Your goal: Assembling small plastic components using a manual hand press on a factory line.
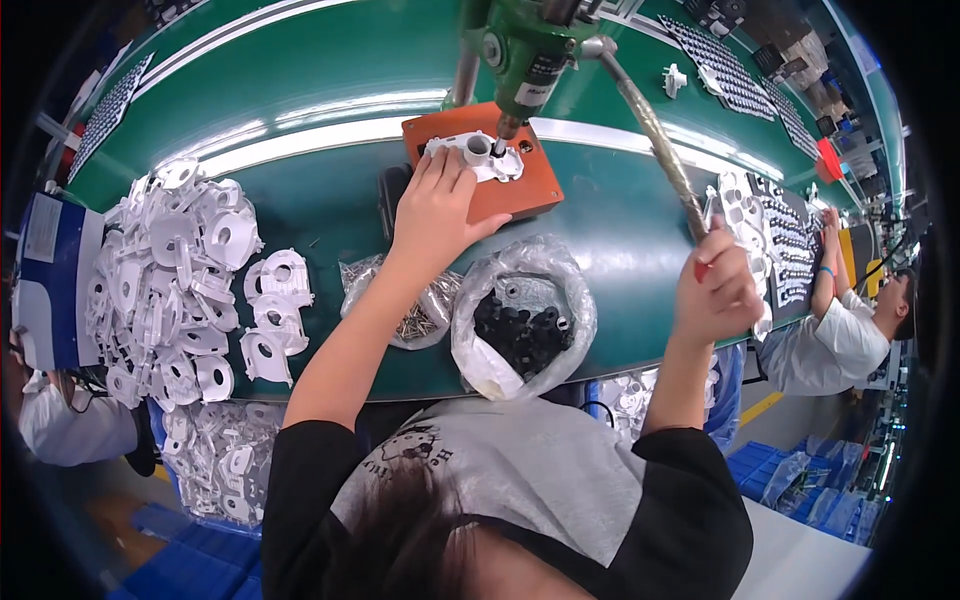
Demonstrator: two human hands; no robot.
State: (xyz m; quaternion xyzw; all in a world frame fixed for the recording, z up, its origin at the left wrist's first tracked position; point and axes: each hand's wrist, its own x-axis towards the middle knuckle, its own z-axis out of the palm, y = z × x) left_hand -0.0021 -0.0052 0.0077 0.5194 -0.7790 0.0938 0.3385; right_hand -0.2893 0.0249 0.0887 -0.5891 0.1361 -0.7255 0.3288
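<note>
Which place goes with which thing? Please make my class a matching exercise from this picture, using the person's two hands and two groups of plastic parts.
Column 1
1. The left hand
2. The right hand
3. The small black plastic parts
4. The large heap of white plastic housings

Column 2
A. Inside the crumpled, clear plastic bag
B. On the left side of the smooth green tabletop
C. Touching the white plastic part on the flat orange block
D. Around the long, straight lever of the green metal press

Right pairs: 1-C, 2-D, 3-A, 4-B
</note>
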